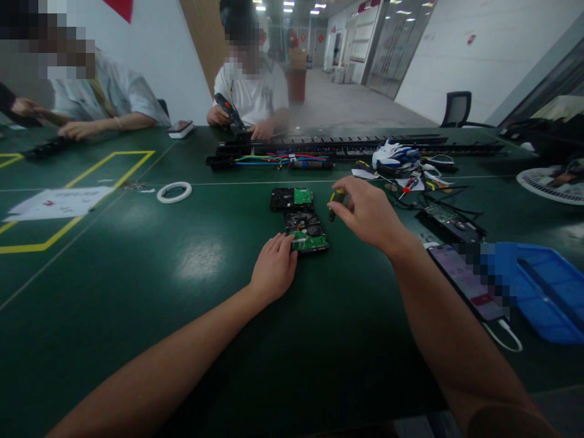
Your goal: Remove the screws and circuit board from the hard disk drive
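Note:
Two hard drives with green circuit boards lie one behind the other on the dark green table (196, 316). My left hand (275, 266) rests at the left edge of the nearer drive (309, 240), its fingers close together against it. Just behind sits the farther drive (292, 199), which nothing touches. To the right of both drives, my right hand (365, 210) is closed around a short yellow and dark screwdriver (336, 204), held upright. The tip of the tool is too small to make out.
On the right are a phone (469, 283) with a white cable, a blue tray (547, 292) and another circuit board (449, 220). Farther back lie gloves (395, 154) and long black strips (319, 148). A white ring (174, 192) lies left. Two people sit across the table.

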`<state>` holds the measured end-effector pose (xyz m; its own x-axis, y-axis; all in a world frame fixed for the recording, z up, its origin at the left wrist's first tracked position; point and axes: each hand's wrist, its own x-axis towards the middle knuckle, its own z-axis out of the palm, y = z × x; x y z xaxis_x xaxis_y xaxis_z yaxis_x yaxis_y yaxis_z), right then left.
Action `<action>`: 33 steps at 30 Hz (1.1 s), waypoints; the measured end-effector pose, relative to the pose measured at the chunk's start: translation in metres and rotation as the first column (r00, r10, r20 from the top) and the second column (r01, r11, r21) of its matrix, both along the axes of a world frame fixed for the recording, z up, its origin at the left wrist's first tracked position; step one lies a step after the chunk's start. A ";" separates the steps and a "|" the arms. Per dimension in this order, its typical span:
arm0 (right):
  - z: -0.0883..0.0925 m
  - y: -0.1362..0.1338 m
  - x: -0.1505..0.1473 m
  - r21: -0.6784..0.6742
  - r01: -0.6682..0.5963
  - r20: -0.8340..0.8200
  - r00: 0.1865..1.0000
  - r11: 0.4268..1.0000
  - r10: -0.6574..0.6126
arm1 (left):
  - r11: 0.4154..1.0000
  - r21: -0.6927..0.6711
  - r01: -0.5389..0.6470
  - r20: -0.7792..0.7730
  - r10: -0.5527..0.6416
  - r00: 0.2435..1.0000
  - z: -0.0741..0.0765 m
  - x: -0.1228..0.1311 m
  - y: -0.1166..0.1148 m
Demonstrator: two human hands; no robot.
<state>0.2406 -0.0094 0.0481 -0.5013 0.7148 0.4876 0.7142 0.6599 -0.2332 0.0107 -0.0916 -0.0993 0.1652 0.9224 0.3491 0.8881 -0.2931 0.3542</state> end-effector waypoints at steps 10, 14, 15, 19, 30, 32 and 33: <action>0.002 -0.003 0.000 -0.008 0.035 0.006 0.999 0.999 -0.035 | 1.000 -0.022 0.002 -0.005 -0.002 1.000 0.002 0.001 0.000; 0.003 -0.003 0.002 -0.006 0.023 0.019 1.000 1.000 -0.023 | 1.000 -0.009 0.014 0.004 -0.014 1.000 0.000 0.001 0.000; 0.004 -0.003 0.002 -0.006 0.023 0.023 0.999 1.000 -0.023 | 1.000 -0.003 0.015 0.007 -0.015 1.000 -0.001 0.001 0.001; 0.004 -0.003 0.004 -0.015 0.010 0.029 1.000 1.000 -0.009 | 1.000 0.004 0.019 0.012 -0.019 1.000 -0.002 0.001 0.002; 0.001 0.000 0.003 -0.009 0.021 -0.011 1.000 1.000 -0.022 | 1.000 0.009 0.030 -0.006 -0.030 1.000 -0.004 -0.001 0.003; 0.002 0.000 0.002 -0.005 0.024 -0.009 1.000 1.000 -0.024 | 1.000 0.005 0.025 -0.005 -0.025 1.000 -0.004 -0.001 0.003; 0.002 -0.001 0.002 -0.003 0.022 -0.006 1.000 1.000 -0.022 | 1.000 0.001 0.020 -0.007 -0.020 1.000 -0.003 -0.001 0.003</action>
<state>0.2428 -0.0099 0.0501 -0.4820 0.7274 0.4885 0.7273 0.6431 -0.2398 0.0098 -0.0889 -0.1027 0.1863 0.9183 0.3492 0.8845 -0.3115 0.3474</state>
